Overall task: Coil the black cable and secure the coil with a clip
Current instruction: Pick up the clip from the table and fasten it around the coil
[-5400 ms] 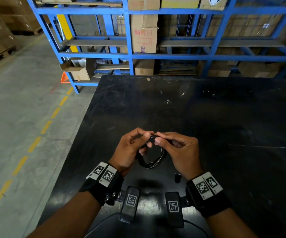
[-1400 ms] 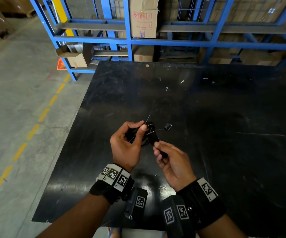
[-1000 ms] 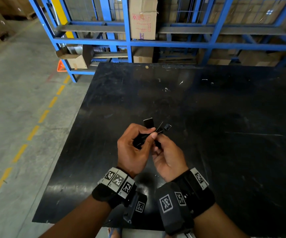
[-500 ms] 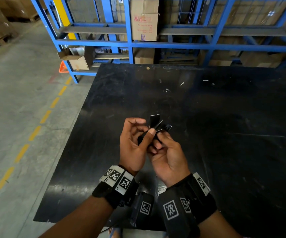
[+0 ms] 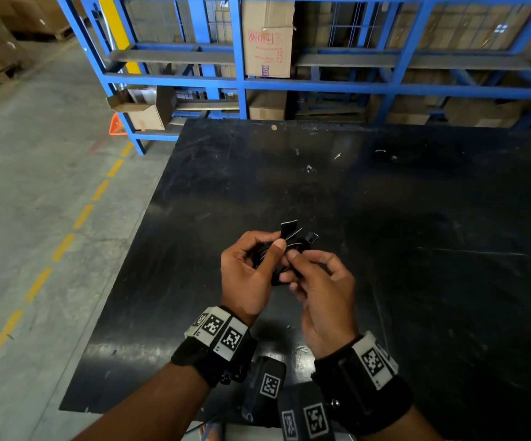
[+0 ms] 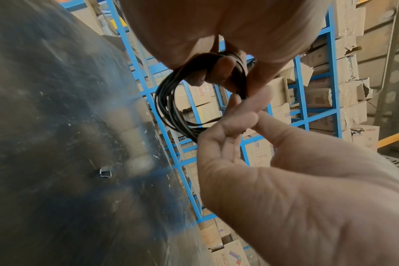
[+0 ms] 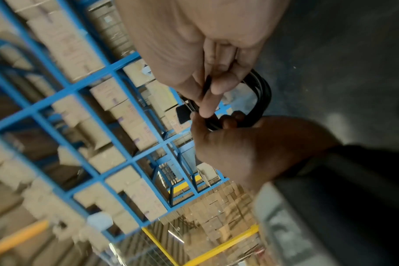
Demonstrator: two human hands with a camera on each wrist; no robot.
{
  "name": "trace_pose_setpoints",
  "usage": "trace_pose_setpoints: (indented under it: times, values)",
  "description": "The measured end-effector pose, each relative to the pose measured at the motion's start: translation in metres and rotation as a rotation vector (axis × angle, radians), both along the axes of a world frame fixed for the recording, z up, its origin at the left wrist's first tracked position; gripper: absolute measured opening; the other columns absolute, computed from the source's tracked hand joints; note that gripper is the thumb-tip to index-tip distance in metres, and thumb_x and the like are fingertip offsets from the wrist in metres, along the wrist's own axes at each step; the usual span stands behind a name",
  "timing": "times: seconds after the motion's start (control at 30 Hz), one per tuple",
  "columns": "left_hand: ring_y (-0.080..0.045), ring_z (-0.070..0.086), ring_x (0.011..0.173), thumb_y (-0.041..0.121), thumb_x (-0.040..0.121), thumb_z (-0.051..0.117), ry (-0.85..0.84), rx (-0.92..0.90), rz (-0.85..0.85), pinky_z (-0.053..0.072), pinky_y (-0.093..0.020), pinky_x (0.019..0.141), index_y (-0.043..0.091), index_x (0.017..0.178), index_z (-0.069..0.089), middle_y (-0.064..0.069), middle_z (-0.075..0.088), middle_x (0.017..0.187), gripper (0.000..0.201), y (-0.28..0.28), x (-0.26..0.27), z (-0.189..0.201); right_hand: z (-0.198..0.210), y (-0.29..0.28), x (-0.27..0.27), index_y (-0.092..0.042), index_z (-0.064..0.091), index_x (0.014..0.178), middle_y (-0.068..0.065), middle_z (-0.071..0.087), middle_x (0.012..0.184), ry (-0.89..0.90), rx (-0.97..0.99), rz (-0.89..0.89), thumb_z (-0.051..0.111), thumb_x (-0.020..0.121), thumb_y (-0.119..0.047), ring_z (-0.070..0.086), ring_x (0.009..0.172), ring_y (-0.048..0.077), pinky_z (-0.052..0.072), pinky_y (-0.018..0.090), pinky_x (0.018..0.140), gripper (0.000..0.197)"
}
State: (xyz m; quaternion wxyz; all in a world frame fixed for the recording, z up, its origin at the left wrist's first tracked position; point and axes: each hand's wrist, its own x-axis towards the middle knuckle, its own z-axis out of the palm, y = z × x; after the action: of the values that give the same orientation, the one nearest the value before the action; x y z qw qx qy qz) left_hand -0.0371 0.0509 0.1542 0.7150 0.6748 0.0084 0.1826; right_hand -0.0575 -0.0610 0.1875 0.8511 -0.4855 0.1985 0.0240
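Both hands hold the coiled black cable a little above the black table. My left hand curls its fingers through the coil, with its thumb on top. My right hand pinches the coil's near side between thumb and index finger. A black clip sits on the top of the coil, just past the two thumbs, with its flap sticking up. In the right wrist view the clip shows as a dark square beside the coil. How firmly the clip grips the strands is hidden.
A second small clip lies on the table just beyond the hands and also shows as a clip in the left wrist view. Blue racking with cardboard boxes stands behind the table. Concrete floor lies to the left.
My right hand brought the clip up onto the coil, then slid down to pinch the coil. In the last half second the hands barely moved.
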Motion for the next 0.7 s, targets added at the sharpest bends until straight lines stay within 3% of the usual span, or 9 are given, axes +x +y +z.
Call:
trace_pose_setpoints:
  times: [0.13,0.23,0.3,0.4,0.47,0.57,0.7]
  values:
    - [-0.013,0.071,0.086,0.022,0.085,0.072,0.012,-0.011,0.013,0.056,-0.027,0.081,0.003,0.097,0.076,-0.022,0.075,0.096,0.023,0.002,0.000,-0.001,-0.004,-0.007,-0.002,-0.003,0.071,0.094,0.010,0.078,0.084,-0.243,-0.340,0.017,0.076,0.085,0.003,0.073,0.069,0.014,0.055,0.019,0.063,0.012]
    - [-0.019,0.073,0.091,0.018,0.086,0.072,0.043,-0.016,0.024,0.057,-0.031,0.086,-0.002,0.099,0.076,-0.022,0.076,0.099,0.024,0.006,0.003,-0.002,-0.009,-0.014,-0.002,-0.016,0.075,0.095,-0.004,0.078,0.092,-0.446,-0.691,0.062,0.081,0.081,0.000,0.074,0.085,0.011,0.055,0.017,0.074,0.022]
    - [-0.020,0.073,0.091,0.015,0.086,0.072,0.055,-0.010,0.020,0.057,-0.030,0.086,-0.003,0.099,0.077,-0.022,0.077,0.099,0.022,0.007,0.004,-0.002,-0.010,-0.018,-0.002,-0.016,0.075,0.099,-0.008,0.076,0.097,-0.596,-0.944,0.078,0.081,0.081,-0.002,0.072,0.090,0.007,0.054,0.015,0.077,0.024]
    - [-0.017,0.074,0.090,0.014,0.086,0.072,0.063,-0.007,0.003,0.057,-0.027,0.085,-0.001,0.098,0.077,-0.020,0.077,0.099,0.020,0.007,0.004,-0.001,-0.013,-0.025,0.003,-0.012,0.075,0.102,-0.002,0.074,0.099,-0.787,-1.204,0.065,0.076,0.082,-0.002,0.071,0.091,0.012,0.057,0.027,0.082,0.023]
    - [-0.013,0.073,0.087,0.012,0.087,0.073,0.068,0.006,-0.008,0.056,-0.024,0.082,0.002,0.096,0.078,-0.018,0.078,0.096,0.015,0.008,0.004,-0.001,-0.015,-0.030,0.008,-0.010,0.076,0.102,0.002,0.073,0.098,-0.828,-1.283,0.061,0.075,0.085,-0.005,0.070,0.087,0.018,0.059,0.035,0.077,0.018]
    - [-0.012,0.073,0.085,0.006,0.089,0.075,0.080,0.058,-0.032,0.055,-0.025,0.082,0.003,0.095,0.078,-0.015,0.078,0.093,0.007,0.013,0.005,-0.002,-0.013,-0.038,0.017,-0.009,0.074,0.098,0.002,0.067,0.096,-0.869,-1.303,0.124,0.074,0.088,-0.008,0.066,0.084,0.019,0.057,0.037,0.072,0.010]
    - [-0.016,0.074,0.084,0.016,0.084,0.076,0.085,0.115,-0.116,0.057,-0.029,0.081,0.018,0.090,0.078,-0.008,0.078,0.090,0.006,0.018,0.002,-0.001,-0.004,-0.050,0.028,-0.009,0.074,0.091,0.002,0.064,0.109,-0.869,-1.237,0.234,0.079,0.084,-0.011,0.065,0.096,0.016,0.057,0.034,0.084,0.010]
